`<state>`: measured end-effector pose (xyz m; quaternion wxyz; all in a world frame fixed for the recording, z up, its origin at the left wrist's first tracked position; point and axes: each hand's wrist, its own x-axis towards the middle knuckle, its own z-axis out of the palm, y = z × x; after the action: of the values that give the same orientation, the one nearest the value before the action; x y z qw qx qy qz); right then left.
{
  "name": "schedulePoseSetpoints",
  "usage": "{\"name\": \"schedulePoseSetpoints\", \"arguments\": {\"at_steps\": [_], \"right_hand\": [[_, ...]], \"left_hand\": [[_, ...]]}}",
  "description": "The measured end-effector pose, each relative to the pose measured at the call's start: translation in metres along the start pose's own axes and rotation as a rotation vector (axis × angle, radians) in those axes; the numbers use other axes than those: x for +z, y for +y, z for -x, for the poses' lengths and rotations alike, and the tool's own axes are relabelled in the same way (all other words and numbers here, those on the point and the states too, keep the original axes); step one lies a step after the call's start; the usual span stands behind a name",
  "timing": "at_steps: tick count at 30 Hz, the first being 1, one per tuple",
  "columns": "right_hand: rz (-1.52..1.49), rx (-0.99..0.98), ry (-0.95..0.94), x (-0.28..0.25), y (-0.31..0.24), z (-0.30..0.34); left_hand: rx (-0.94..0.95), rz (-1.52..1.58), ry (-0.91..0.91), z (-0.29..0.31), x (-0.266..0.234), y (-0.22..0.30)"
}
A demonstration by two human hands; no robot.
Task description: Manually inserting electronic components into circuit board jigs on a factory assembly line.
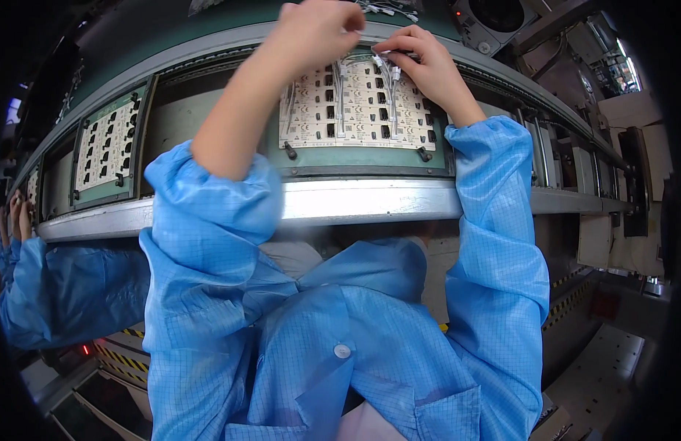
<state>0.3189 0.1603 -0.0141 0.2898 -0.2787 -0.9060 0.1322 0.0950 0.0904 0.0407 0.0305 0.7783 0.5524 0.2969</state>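
Note:
A panel of white circuit boards [304, 125] with black components lies in a green carrier frame [362, 157] in front of me. Thin white wires with small plugs [394, 92] run down across the boards. My right hand [426, 65] is over the panel's far right part, thumb and fingers pinched on the white plug end of a wire [378, 60]. Left of it, my left hand [317, 33] is raised past the panel's far edge with its fingers curled together. Whatever they hold, if anything, is too small to make out.
Another carrier frame with boards [105, 151] sits to the left on the conveyor, whose silver rail [370, 200] runs along my side. More white wires [388, 9] lie on the green surface beyond. A co-worker's blue sleeve [76, 294] is at far left. A round black device [496, 13] stands at far right.

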Motion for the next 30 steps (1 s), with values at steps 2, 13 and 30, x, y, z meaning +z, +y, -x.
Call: {"name": "schedulePoseSetpoints", "arguments": {"at_steps": [2, 13, 30], "right_hand": [[-0.042, 0.015, 0.022, -0.002, -0.002, -0.004], [-0.127, 0.037, 0.177, -0.029, -0.005, -0.013], [0.013, 0.059, 0.231, -0.035, -0.011, -0.019]], "left_hand": [[-0.023, -0.117, 0.008, 0.006, -0.013, -0.021], [-0.306, -0.268, -0.114, 0.028, -0.023, -0.058], [-0.298, 0.309, 0.011, 0.020, -0.008, -0.068]]}}
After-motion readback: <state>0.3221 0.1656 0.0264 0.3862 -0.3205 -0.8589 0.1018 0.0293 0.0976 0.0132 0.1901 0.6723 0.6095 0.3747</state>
